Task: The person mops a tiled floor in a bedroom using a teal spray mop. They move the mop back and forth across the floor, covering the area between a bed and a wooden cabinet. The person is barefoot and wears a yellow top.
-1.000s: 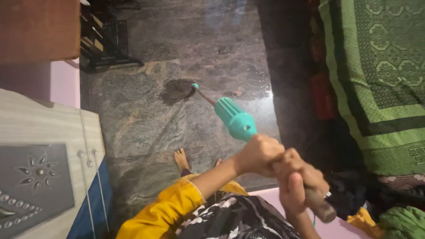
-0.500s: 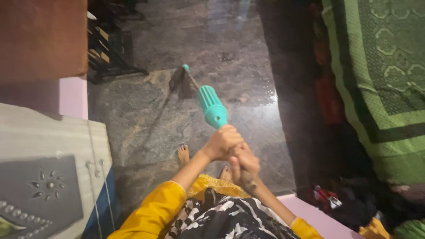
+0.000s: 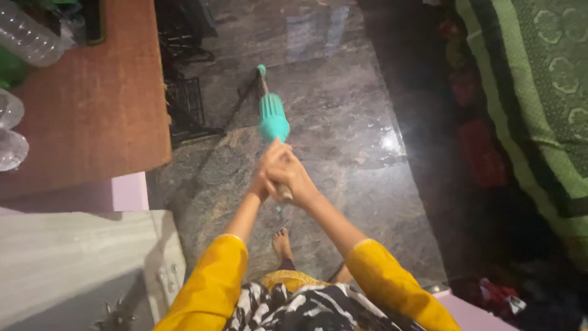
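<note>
One long-handled floor tool (image 3: 272, 116) is catalogued at the centre of the view, held out ahead of the body and angled down toward the polished stone floor (image 3: 343, 104). Its teal ribbed collar is seen just beyond the hands, a thin shaft is carried on from it to a small teal tip near the floor, and the working end is too dark to be made out. The handle is gripped by both hands, pressed together one over the other: the left hand (image 3: 264, 175) is wrapped on the near side of the collar, and the right hand (image 3: 293, 176) is closed over the shaft just beside it. For the stroke in hand to be done well, it is judged that the grip should be kept firm and the shaft kept low, so that the far end is held flat to the stone. Yellow sleeves (image 3: 211, 288) are worn on both arms, and a bare foot (image 3: 282, 242) is set on the floor below. A brown tabletop (image 3: 104, 98) with clear plastic bottles (image 3: 24, 40) is noted to the left, a black wire crate (image 3: 187, 107) beside it, and a green patterned bedspread (image 3: 539, 92) to the right.
</note>
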